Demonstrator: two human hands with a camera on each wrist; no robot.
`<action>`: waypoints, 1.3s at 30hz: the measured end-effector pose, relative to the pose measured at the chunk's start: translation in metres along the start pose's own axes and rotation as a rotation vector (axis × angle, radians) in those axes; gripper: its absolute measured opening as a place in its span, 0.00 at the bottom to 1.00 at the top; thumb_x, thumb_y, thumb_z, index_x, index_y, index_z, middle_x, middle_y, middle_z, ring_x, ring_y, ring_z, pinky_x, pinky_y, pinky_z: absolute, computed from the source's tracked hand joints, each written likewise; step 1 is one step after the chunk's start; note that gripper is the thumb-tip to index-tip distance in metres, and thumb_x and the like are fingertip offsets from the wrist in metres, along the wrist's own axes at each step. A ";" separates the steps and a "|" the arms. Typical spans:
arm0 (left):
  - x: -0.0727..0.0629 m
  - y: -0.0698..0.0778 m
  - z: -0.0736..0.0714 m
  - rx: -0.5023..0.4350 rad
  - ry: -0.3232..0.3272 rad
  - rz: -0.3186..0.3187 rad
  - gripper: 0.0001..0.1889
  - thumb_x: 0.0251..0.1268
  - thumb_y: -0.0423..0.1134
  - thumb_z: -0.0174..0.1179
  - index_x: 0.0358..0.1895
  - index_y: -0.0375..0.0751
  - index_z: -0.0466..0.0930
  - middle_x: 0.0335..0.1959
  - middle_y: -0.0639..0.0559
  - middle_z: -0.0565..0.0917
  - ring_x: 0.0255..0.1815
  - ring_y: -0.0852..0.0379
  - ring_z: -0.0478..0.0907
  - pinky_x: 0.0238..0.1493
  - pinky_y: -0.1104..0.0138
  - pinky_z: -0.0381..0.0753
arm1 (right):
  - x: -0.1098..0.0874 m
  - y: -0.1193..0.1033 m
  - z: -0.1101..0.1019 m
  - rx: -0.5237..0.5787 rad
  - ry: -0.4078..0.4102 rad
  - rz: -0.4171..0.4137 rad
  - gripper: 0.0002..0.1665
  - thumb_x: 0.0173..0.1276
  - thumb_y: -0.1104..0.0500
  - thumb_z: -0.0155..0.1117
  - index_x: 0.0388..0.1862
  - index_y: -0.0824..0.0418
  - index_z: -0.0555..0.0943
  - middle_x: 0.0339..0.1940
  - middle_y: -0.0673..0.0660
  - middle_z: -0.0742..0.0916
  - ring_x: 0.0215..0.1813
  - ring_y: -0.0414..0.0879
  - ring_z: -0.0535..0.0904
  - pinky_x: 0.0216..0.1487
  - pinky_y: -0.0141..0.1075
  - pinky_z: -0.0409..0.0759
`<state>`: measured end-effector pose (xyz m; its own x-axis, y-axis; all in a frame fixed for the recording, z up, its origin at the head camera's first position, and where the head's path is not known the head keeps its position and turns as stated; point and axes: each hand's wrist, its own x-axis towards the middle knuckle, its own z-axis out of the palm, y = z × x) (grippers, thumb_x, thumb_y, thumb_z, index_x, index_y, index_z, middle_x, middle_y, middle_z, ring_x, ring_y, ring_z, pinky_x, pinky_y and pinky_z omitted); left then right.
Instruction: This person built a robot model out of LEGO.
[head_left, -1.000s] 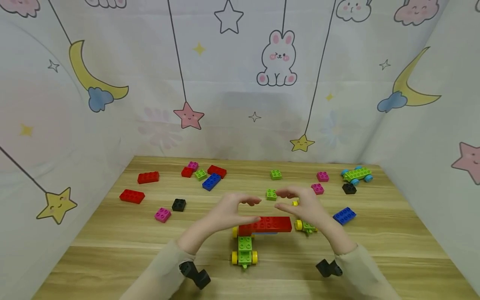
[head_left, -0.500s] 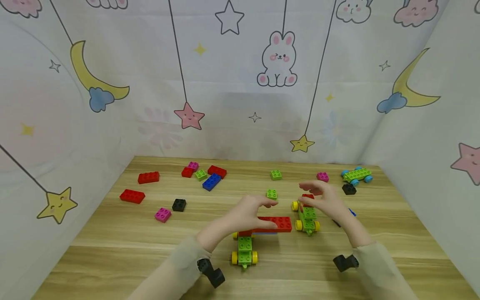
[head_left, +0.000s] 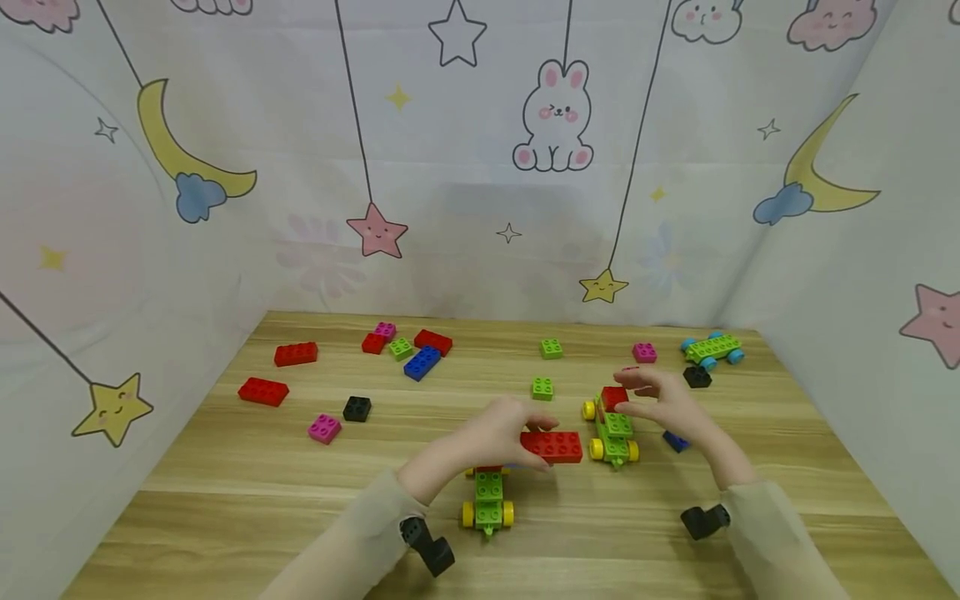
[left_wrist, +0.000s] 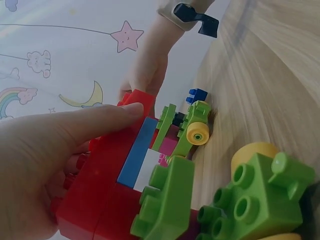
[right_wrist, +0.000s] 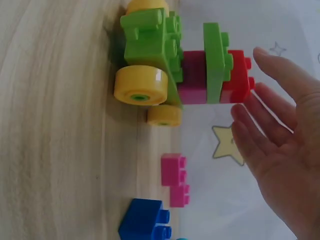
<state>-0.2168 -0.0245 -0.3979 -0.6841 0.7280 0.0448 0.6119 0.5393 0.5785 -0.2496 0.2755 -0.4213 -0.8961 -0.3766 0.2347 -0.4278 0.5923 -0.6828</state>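
Observation:
My left hand [head_left: 498,433] grips long red bricks [head_left: 558,447] on the nearer toy car [head_left: 489,510]. In the left wrist view the thumb [left_wrist: 107,120] lies along their side, other fingers on the studded side. A blue brick [left_wrist: 139,150] sits directly beneath the red ones. Beside the second toy car [head_left: 617,442], my right hand [head_left: 671,404] has relaxed, spread fingers. That car is green with yellow wheels [right_wrist: 140,85], stacked with a magenta brick [right_wrist: 193,77], a green brick [right_wrist: 215,65] and a red brick [right_wrist: 235,75]. The right fingertips are close to this red brick; contact is unclear.
A blue brick [head_left: 676,440] lies right of the second car. A green wheeled base [head_left: 714,348] and a black brick [head_left: 697,377] lie at the back right. Loose red bricks [head_left: 263,392], a pink brick [head_left: 325,429] and a black brick [head_left: 357,409] are on the left.
My right hand has moved right, away from the space between the hands, to the second car's red brick. The left hand has moved right and come down around the long red bricks.

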 end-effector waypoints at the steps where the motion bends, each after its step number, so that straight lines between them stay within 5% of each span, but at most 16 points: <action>1: 0.000 0.000 0.000 -0.006 -0.001 -0.003 0.28 0.52 0.41 0.75 0.59 0.39 0.81 0.56 0.49 0.84 0.56 0.57 0.81 0.57 0.71 0.78 | 0.000 0.001 -0.001 0.005 -0.007 0.003 0.25 0.63 0.62 0.71 0.57 0.70 0.79 0.54 0.69 0.84 0.54 0.62 0.80 0.57 0.54 0.78; 11: -0.001 0.001 0.000 0.029 -0.001 0.001 0.25 0.53 0.41 0.74 0.56 0.39 0.83 0.53 0.51 0.86 0.55 0.59 0.81 0.56 0.72 0.78 | 0.000 0.013 -0.002 0.049 -0.071 0.040 0.26 0.64 0.62 0.69 0.58 0.73 0.78 0.55 0.68 0.84 0.54 0.60 0.81 0.55 0.53 0.80; 22: 0.000 0.004 0.000 0.053 0.002 -0.022 0.22 0.54 0.42 0.74 0.54 0.42 0.84 0.50 0.53 0.87 0.53 0.61 0.81 0.55 0.72 0.78 | 0.003 0.021 -0.001 0.101 -0.143 0.125 0.29 0.66 0.59 0.68 0.61 0.74 0.75 0.55 0.71 0.82 0.54 0.62 0.81 0.48 0.28 0.80; 31: 0.001 0.002 0.002 0.054 0.009 -0.025 0.21 0.55 0.44 0.73 0.53 0.42 0.85 0.50 0.54 0.87 0.52 0.62 0.81 0.55 0.73 0.79 | -0.002 0.014 0.005 0.129 -0.094 0.138 0.27 0.65 0.61 0.68 0.59 0.73 0.77 0.55 0.71 0.83 0.53 0.60 0.82 0.48 0.27 0.80; 39: 0.001 0.002 0.000 0.009 0.015 -0.034 0.21 0.55 0.42 0.73 0.53 0.41 0.85 0.49 0.52 0.87 0.48 0.63 0.82 0.50 0.74 0.79 | -0.001 0.003 0.015 0.177 -0.061 0.127 0.26 0.63 0.61 0.71 0.57 0.72 0.79 0.51 0.68 0.85 0.47 0.39 0.83 0.46 0.28 0.82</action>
<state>-0.2164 -0.0229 -0.3970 -0.7101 0.7031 0.0372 0.5919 0.5675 0.5724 -0.2483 0.2672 -0.4342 -0.9305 -0.3525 0.1001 -0.2795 0.5060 -0.8160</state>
